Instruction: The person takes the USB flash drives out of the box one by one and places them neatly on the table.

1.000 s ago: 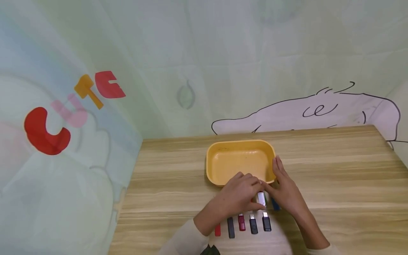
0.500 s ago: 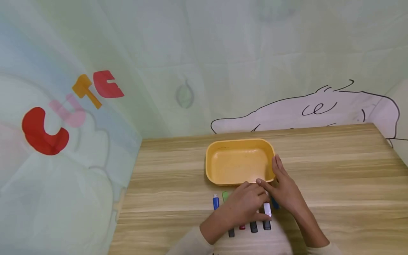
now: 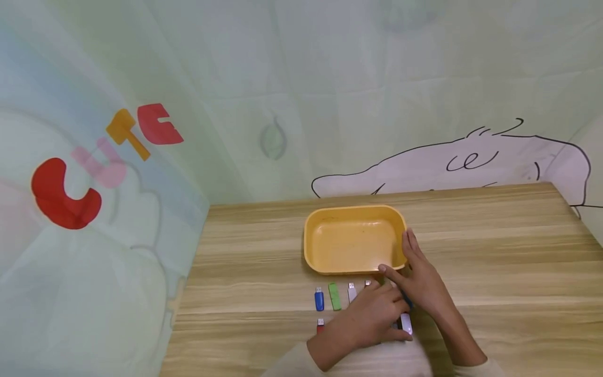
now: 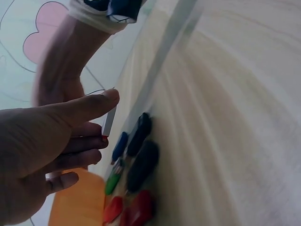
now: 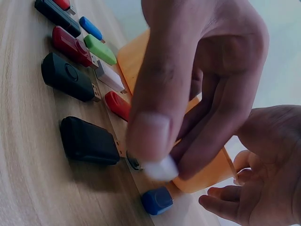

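Observation:
My left hand (image 3: pixel 372 314) pinches a white USB stick (image 3: pixel 406 323) between thumb and fingers, over the right end of two rows of USB sticks. In the left wrist view the stick has a red end; in the right wrist view its white tip (image 5: pixel 162 169) is blurred. My right hand (image 3: pixel 424 285) rests with extended fingers along the right side of a yellow plastic bin (image 3: pixel 325 270), its thumb at the front rim. Under the left hand lie a black USB stick (image 5: pixel 89 141), a black swivel stick (image 5: pixel 68 77) and a dark red one (image 5: pixel 73 44), largely hidden in the head view.
In the far row, a blue USB stick (image 3: pixel 319 299), a green one (image 3: pixel 334 297) and a white one (image 3: pixel 352 291) lie before the bin. Another blue stick (image 5: pixel 157 200) lies by the right hand. Printed cloth (image 3: pixel 254 78) hangs behind the wooden table (image 3: pixel 494 262).
My left hand has moved right and toward the front edge with the white USB stick, uncovering the blue, green and white sticks. My right hand stays at the bin.

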